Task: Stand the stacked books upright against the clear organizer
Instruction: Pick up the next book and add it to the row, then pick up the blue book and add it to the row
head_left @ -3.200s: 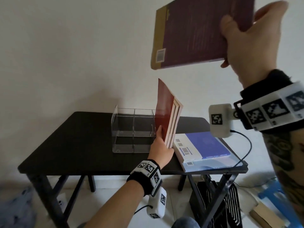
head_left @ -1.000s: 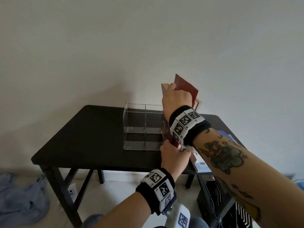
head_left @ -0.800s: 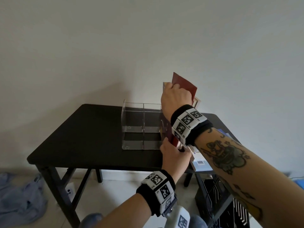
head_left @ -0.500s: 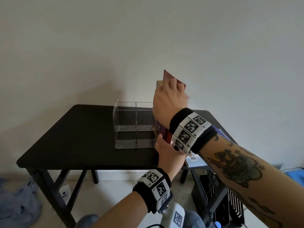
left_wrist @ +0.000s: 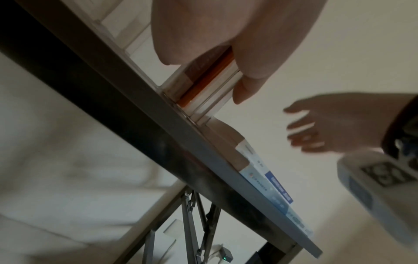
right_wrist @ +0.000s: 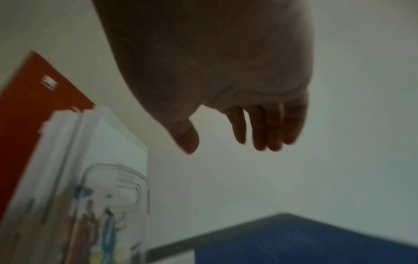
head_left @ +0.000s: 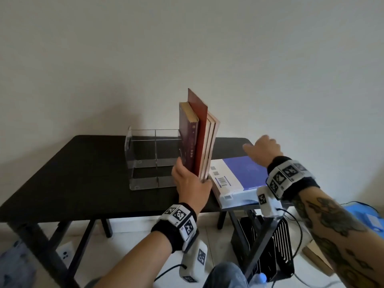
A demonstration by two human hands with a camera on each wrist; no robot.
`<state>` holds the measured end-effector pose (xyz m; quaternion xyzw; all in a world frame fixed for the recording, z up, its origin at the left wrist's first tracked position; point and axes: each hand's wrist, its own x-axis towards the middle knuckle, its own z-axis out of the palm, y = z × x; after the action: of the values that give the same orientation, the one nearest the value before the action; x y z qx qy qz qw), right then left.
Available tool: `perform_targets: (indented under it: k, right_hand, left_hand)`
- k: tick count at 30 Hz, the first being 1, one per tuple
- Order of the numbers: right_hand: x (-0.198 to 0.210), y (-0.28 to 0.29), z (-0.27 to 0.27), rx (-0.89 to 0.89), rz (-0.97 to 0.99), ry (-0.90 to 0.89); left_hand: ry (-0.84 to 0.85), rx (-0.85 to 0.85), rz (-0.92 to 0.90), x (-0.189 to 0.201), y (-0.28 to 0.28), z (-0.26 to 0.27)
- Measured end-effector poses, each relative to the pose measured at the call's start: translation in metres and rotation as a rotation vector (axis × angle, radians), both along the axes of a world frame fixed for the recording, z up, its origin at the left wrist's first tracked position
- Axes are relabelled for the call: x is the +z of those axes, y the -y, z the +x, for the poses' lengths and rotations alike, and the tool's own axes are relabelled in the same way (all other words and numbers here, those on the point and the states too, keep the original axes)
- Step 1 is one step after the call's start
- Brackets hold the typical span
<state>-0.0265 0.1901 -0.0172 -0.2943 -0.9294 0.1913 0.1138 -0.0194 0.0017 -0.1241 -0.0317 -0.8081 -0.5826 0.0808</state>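
Note:
Several books (head_left: 197, 140) stand upright on the black table (head_left: 83, 173), leaning against the right end of the clear organizer (head_left: 149, 161); the leftmost is a dark maroon book (head_left: 187, 142). My left hand (head_left: 191, 181) grips the near lower edges of the standing books (left_wrist: 203, 78), thumb on one side and fingers on the other. My right hand (head_left: 264, 150) hovers open over the blue and white books (head_left: 239, 175) stacked flat at the table's right end, holding nothing. In the right wrist view the right hand's fingers (right_wrist: 267, 128) hang straight above the blue cover (right_wrist: 305, 244).
The flat stack (left_wrist: 271, 187) overhangs the table's front right corner. A black slatted unit (head_left: 270, 246) and cables sit on the floor under the right end. Blue cloth (head_left: 12, 267) lies on the floor at left. A white wall is behind the table.
My right hand let go of the maroon book, now standing with the others, and moved right and down over the flat stack. The left hand stayed on the upright books.

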Motion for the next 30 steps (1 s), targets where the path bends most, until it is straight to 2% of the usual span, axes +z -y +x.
perform_targets:
  k: [3,5,8,17,23,26,30]
  right_hand:
    - [-0.025,-0.017,0.004,0.073,-0.033,0.306]
    - [-0.033,-0.022,0.009,0.093,-0.068,0.399]
    - [-0.042,-0.026,0.014,0.056,-0.02,0.46]
    - [-0.044,-0.04,0.016,-0.029,-0.134,0.45]
    - [-0.04,-0.04,0.021,-0.067,-0.02,0.444]
    - [-0.03,-0.043,0.021,-0.059,-0.016,0.331]
    - [-0.006,-0.047,0.025,-0.053,-0.311,0.034]
  left_hand:
    - [-0.056,-0.032,0.002,0.001,-0.005,-0.01]
    - [-0.07,-0.044,-0.013,0.002,-0.005,-0.014]
    - [-0.085,-0.064,-0.056,-0.002,0.0,-0.018]
    - [-0.099,-0.167,-0.148,-0.006,0.017,-0.029]
    - [-0.112,-0.233,-0.219,0.0,0.032,-0.036]
    - [-0.119,-0.272,-0.27,0.002,0.038,-0.038]
    - [-0.137,-0.295,-0.257,0.006,0.039,-0.034]
